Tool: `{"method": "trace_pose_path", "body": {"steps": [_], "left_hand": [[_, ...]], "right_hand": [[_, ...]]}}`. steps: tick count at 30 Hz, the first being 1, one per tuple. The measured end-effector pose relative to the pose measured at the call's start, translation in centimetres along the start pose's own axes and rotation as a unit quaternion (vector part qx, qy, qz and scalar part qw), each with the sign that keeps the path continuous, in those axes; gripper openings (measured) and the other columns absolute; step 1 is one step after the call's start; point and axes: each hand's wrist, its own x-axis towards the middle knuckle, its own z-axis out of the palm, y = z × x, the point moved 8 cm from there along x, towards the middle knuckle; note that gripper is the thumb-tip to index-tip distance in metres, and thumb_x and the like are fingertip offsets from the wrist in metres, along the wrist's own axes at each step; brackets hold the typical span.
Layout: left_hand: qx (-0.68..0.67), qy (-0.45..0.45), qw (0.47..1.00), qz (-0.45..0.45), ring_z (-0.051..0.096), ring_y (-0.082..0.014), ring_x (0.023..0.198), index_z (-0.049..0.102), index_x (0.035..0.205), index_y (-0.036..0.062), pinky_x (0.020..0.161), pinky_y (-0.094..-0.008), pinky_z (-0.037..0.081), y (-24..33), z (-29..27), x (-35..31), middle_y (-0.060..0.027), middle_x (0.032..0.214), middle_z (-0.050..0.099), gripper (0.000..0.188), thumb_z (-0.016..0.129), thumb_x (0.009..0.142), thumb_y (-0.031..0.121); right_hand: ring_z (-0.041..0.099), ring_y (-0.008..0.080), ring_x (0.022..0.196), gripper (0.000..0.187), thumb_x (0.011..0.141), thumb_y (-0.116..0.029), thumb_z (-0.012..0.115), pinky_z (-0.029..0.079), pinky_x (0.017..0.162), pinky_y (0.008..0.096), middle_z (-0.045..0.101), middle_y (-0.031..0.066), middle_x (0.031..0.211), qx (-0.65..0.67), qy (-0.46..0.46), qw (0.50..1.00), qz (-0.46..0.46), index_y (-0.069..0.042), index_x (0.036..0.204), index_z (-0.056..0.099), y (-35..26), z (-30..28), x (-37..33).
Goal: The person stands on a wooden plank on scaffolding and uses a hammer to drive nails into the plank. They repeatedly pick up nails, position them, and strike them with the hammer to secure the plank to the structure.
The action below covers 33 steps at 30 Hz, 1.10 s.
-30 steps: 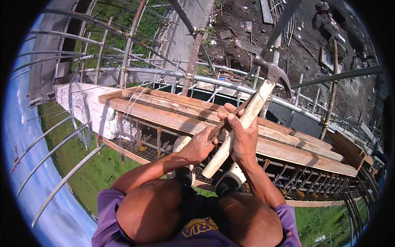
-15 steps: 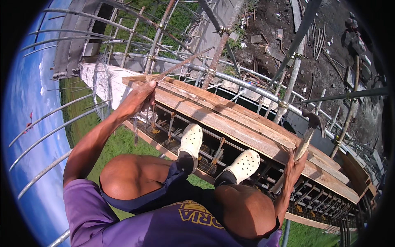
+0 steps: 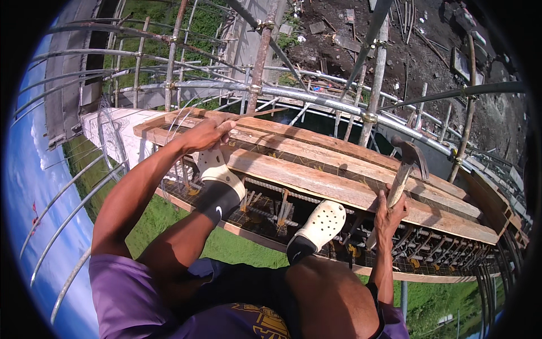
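Observation:
My left hand (image 3: 206, 135) is closed around a thin brown stick or rod (image 3: 257, 113), which points right across the planks; its exact kind is unclear. A claw hammer (image 3: 400, 183) is gripped in my right hand (image 3: 390, 213), its wooden handle tilted and its metal head up. Long wooden planks (image 3: 305, 172) lie side by side just beyond my feet, with gaps between them. My left clog (image 3: 217, 169) is up at the near plank, close under my left hand. My right clog (image 3: 323, 225) rests among the steel bars at the near plank's edge.
Reinforcing bars (image 3: 429, 254) fill the trough below the planks, bounded by a near board (image 3: 259, 240). Scaffold pipes (image 3: 316, 104) cross beyond. Coiled wire (image 3: 107, 135) hangs at left by a white concrete beam (image 3: 127, 133). Grass and rubble-strewn ground lie far below.
My left foot has lifted and moved left and forward to the near plank. The planks now show wider gaps. The stick has swung flatter in my left hand; the hammer stays in my right.

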Motion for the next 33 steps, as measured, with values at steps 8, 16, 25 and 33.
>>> {"method": "trace_pose_path", "body": {"steps": [8, 16, 25, 33], "left_hand": [[0.112, -0.145, 0.982, -0.036, 0.059, -0.0121, 0.052, 0.049, 0.147, 0.0067, 0.048, -0.0299, 0.052, -3.1, 0.6, 11.1, -0.0052, 0.079, 0.065, 0.046, 0.041, 0.112, 0.035], [0.094, -0.247, 0.96, -0.089, 0.07, -0.0175, 0.062, 0.06, 0.131, 0.0037, 0.052, -0.0331, 0.058, -9.9, -1.4, 18.9, -0.0116, 0.087, 0.073, 0.032, 0.045, 0.11, 0.022], [0.381, -0.04, 0.924, -0.001, 0.072, -0.0404, 0.102, 0.078, 0.108, 0.0081, 0.092, -0.0513, 0.054, -9.2, -3.0, 22.5, -0.0256, 0.104, 0.074, 0.093, 0.04, 0.087, 0.09], [0.383, -0.039, 0.922, 0.045, 0.073, -0.041, 0.094, 0.079, 0.113, 0.0109, 0.088, -0.0507, 0.055, -10.6, -4.7, 24.2, -0.0244, 0.095, 0.075, 0.086, 0.044, 0.089, 0.086]], "right_hand": [[0.052, 0.0285, 0.115, 0.033, 0.099, -0.025, 0.072, 0.028, 0.11, 0.0434, 0.071, 0.0087, 0.117, 0.004, -0.002, 0.997, 0.071, -0.005, 0.124, 0.064, -0.6, 0.1, 0.3], [0.055, 0.0275, 0.104, 0.03, 0.099, -0.021, 0.072, 0.04, 0.099, 0.0431, 0.067, 0.0126, 0.108, 0.031, 0.015, 0.997, 0.074, -0.002, 0.121, 0.065, -1.0, 0.1, 0.6], [0.058, 0.0212, 0.087, 0.024, 0.1, -0.018, 0.069, 0.047, 0.08, 0.0375, 0.063, 0.0105, 0.1, 0.056, 0.008, 0.995, 0.084, 0.001, 0.114, 0.063, -1.2, 0.6, 1.0], [0.061, 0.0192, 0.09, 0.041, 0.101, -0.029, 0.071, 0.05, 0.08, 0.0361, 0.063, 0.0118, 0.098, 0.002, -0.093, 0.988, 0.127, 0.0, 0.125, 0.055, -4.4, -0.6, 3.6]]}}
